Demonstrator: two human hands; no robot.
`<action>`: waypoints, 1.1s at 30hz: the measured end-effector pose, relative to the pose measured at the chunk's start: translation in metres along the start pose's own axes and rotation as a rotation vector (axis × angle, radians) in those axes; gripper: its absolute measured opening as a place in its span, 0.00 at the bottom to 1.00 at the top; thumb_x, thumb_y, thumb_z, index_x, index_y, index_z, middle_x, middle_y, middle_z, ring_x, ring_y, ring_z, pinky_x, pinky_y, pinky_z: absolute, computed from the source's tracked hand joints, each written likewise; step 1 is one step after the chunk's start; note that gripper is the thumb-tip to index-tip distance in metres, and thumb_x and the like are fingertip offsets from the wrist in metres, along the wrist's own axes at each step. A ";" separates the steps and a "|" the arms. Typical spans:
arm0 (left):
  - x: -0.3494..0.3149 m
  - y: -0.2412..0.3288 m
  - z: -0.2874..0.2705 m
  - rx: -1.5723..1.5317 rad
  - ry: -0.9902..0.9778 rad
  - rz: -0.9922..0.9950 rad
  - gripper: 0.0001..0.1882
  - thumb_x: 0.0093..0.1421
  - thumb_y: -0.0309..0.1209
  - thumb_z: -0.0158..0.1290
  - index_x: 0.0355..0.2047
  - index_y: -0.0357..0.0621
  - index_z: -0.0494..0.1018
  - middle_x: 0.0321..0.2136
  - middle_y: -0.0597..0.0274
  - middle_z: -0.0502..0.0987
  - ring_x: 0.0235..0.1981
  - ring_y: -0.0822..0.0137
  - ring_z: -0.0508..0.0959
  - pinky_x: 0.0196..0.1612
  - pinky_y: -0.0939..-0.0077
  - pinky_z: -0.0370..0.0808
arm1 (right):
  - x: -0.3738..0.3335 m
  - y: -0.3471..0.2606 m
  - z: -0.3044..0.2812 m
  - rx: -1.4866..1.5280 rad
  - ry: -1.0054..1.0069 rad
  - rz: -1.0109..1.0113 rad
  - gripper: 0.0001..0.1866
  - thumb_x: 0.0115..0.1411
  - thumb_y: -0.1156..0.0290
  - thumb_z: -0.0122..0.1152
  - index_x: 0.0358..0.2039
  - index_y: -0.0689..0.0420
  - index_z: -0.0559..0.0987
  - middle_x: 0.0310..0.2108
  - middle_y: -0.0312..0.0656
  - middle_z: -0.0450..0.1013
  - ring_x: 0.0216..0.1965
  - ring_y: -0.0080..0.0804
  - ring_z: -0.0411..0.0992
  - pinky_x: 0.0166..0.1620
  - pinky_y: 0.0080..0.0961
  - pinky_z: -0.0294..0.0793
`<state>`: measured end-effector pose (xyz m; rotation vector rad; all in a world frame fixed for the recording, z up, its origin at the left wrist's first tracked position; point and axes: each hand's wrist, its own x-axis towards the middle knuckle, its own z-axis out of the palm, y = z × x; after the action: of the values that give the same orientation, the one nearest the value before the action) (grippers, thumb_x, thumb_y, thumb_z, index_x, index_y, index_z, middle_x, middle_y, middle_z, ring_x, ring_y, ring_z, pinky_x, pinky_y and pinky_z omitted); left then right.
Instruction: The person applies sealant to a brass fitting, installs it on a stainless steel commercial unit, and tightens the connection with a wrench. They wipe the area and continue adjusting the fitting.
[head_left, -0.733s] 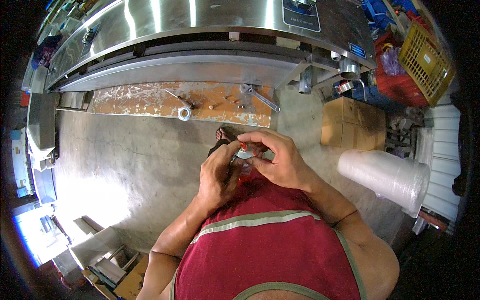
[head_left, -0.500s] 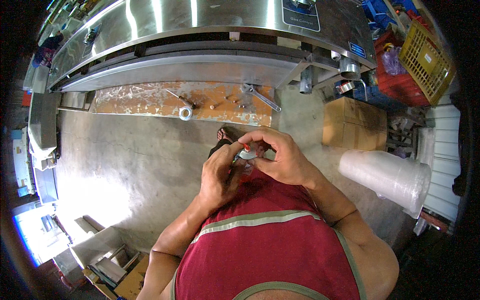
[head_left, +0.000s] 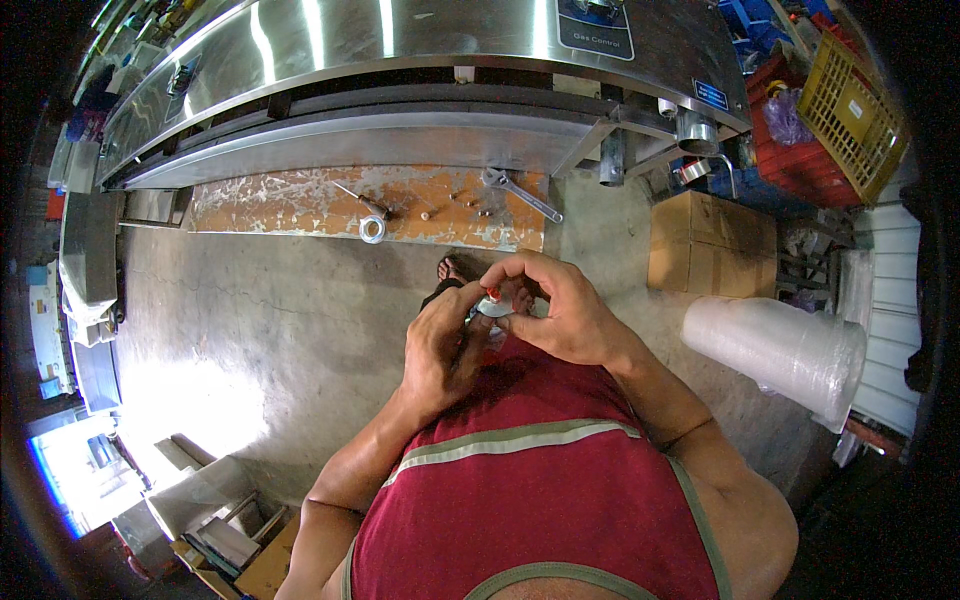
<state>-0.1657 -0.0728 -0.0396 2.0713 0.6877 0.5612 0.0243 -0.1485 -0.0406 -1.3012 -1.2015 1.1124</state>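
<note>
In front of my chest both hands meet round a small pale, silvery piece with a red tip, partly hidden by the fingers. My left hand is closed on its left side, the fingers curled inward. My right hand pinches it from the right, thumb below and index finger arched over the top. Beyond the hands, a worn orange board carries a screwdriver, a white ring-shaped roll, an adjustable wrench and several small metal parts.
A long stainless steel appliance with a control panel spans the far side. To the right are a cardboard box, a clear-wrapped roll, a red crate and a yellow crate. An open carton stands at lower left.
The hands keep nearly the same grip on the small piece, with only slight finger movement. The whole view has shifted a little.
</note>
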 end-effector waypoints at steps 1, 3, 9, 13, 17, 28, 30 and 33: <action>0.001 0.000 0.000 -0.009 0.003 0.005 0.23 0.59 0.20 0.56 0.56 0.41 0.73 0.33 0.50 0.75 0.35 0.46 0.77 0.41 0.58 0.75 | 0.000 0.000 0.000 0.008 0.003 0.003 0.19 0.56 0.81 0.69 0.48 0.59 0.78 0.40 0.33 0.74 0.36 0.18 0.69 0.41 0.19 0.72; 0.002 -0.001 0.000 -0.004 -0.007 -0.002 0.22 0.59 0.21 0.56 0.55 0.41 0.73 0.33 0.50 0.75 0.35 0.45 0.77 0.41 0.57 0.75 | 0.001 0.001 0.000 0.002 0.001 -0.005 0.19 0.56 0.81 0.70 0.48 0.59 0.78 0.39 0.32 0.74 0.36 0.17 0.69 0.41 0.19 0.72; 0.005 0.000 0.000 -0.014 -0.014 -0.059 0.19 0.61 0.22 0.56 0.53 0.41 0.74 0.35 0.48 0.77 0.38 0.43 0.78 0.43 0.57 0.75 | 0.004 0.005 -0.001 -0.017 -0.007 -0.024 0.18 0.55 0.81 0.68 0.47 0.58 0.77 0.39 0.33 0.74 0.36 0.19 0.70 0.42 0.21 0.73; 0.006 -0.003 0.002 -0.071 0.014 -0.079 0.17 0.62 0.23 0.56 0.52 0.40 0.74 0.36 0.47 0.78 0.39 0.43 0.79 0.43 0.58 0.76 | 0.007 0.008 -0.003 -0.019 -0.021 -0.027 0.17 0.57 0.81 0.69 0.46 0.56 0.77 0.41 0.32 0.74 0.36 0.18 0.69 0.42 0.19 0.72; 0.008 -0.007 0.005 -0.119 0.023 -0.146 0.15 0.63 0.24 0.56 0.51 0.39 0.74 0.38 0.47 0.79 0.40 0.45 0.80 0.45 0.59 0.76 | 0.009 0.010 -0.003 0.001 -0.006 -0.050 0.17 0.56 0.82 0.66 0.46 0.56 0.77 0.41 0.33 0.73 0.37 0.19 0.69 0.42 0.21 0.72; 0.014 -0.012 0.006 -0.185 0.022 -0.256 0.14 0.67 0.25 0.54 0.52 0.38 0.75 0.43 0.46 0.81 0.44 0.50 0.83 0.48 0.63 0.77 | 0.014 0.016 -0.004 0.101 -0.005 0.018 0.15 0.58 0.82 0.66 0.44 0.56 0.74 0.41 0.30 0.70 0.39 0.16 0.65 0.44 0.17 0.69; 0.016 -0.014 0.006 -0.210 0.027 -0.297 0.14 0.67 0.25 0.54 0.53 0.38 0.75 0.43 0.46 0.81 0.44 0.51 0.83 0.48 0.64 0.77 | 0.017 0.019 -0.003 0.109 -0.007 0.048 0.17 0.59 0.82 0.65 0.46 0.55 0.70 0.42 0.31 0.69 0.39 0.16 0.65 0.45 0.17 0.69; 0.021 -0.019 0.008 -0.313 0.050 -0.322 0.14 0.68 0.25 0.53 0.53 0.38 0.74 0.43 0.47 0.81 0.43 0.54 0.82 0.48 0.65 0.77 | 0.020 0.025 0.003 0.333 0.070 0.108 0.22 0.60 0.83 0.65 0.49 0.53 0.64 0.43 0.33 0.70 0.40 0.17 0.66 0.46 0.18 0.70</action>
<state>-0.1506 -0.0546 -0.0570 1.6216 0.8816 0.5006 0.0248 -0.1288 -0.0652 -1.1461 -0.8591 1.2727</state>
